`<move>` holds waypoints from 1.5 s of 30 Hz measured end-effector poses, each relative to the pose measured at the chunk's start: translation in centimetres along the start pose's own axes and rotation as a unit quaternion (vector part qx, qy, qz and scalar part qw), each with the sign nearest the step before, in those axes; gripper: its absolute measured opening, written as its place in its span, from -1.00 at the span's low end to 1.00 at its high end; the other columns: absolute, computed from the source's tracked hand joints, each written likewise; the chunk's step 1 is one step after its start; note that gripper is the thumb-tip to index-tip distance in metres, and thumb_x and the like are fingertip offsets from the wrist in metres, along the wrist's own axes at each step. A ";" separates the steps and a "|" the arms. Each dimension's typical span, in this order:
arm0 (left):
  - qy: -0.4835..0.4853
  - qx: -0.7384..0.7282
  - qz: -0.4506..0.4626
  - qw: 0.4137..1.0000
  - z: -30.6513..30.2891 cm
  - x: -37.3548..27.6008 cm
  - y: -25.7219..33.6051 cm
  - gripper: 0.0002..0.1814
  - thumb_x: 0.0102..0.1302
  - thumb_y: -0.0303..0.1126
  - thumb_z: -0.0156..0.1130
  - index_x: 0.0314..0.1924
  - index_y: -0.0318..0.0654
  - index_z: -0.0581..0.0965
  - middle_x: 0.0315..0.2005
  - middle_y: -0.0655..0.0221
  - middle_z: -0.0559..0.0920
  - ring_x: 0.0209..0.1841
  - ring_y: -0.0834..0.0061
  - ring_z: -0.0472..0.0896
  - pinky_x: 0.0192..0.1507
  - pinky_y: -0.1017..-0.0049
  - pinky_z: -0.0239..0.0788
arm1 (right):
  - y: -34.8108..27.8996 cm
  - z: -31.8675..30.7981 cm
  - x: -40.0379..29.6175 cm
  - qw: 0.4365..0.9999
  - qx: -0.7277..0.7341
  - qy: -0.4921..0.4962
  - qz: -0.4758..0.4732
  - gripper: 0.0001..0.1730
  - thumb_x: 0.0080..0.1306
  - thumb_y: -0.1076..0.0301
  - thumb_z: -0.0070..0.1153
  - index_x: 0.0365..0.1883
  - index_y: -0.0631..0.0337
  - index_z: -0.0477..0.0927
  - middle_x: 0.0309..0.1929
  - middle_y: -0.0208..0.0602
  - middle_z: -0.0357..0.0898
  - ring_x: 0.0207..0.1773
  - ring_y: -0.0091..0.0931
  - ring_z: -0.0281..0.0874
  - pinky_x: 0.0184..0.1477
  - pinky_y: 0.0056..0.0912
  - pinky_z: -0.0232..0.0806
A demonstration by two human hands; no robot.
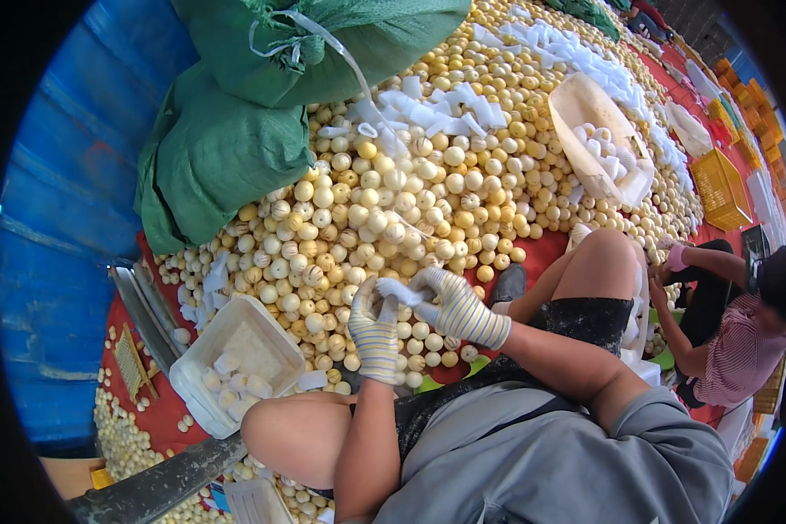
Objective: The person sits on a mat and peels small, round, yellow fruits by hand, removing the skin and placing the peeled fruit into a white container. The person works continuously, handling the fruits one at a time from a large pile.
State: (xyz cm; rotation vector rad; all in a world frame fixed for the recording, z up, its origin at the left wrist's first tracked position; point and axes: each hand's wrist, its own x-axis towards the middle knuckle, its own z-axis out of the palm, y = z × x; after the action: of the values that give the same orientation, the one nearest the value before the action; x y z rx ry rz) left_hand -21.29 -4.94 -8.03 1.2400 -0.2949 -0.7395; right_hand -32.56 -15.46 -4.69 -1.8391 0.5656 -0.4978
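Observation:
Both my hands wear striped knit gloves and meet above a big heap of pale yellow round fruits [373, 216], some with brown stripes. A white foam net sleeve [398, 290] is stretched between them. My left hand [374, 331] grips one end of it between thumb and fingers. At the other end, the fingers of my right hand [462, 308] close on the sleeve. Whether a fruit is inside the sleeve cannot be told. To the left of my knee a white plastic tub [272, 327] holds several net-wrapped fruits [232, 383].
Green woven sacks [226, 154] stand at the upper left beside a blue wall [72, 216]. White foam sleeves [439, 108] lie on the heap. A white tub [563, 105] with wrapped fruits rests at the upper right. Another person [737, 340] sits at the right, near a yellow crate [720, 190].

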 end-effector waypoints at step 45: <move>0.253 -0.060 0.072 0.963 -9.1 -1.0 10.6 -0.68 0.38 -0.39 0.11 0.08 -0.34 0.53 0.01 0.13 0.58 -0.05 0.37 0.56 -0.26 0.49 0.45 | 18.0 14.7 5.4 0.870 -0.363 -0.330 -0.050 -0.49 0.20 0.15 0.20 0.12 0.06 0.49 0.02 -0.09 0.49 0.19 -0.19 0.42 0.15 -0.06 0.33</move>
State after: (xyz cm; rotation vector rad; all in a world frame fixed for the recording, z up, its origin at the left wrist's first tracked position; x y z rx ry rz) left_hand -13.12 3.91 -0.98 1.2324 0.0794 -0.2925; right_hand -22.19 -12.97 -26.04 -2.5827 0.1742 0.3593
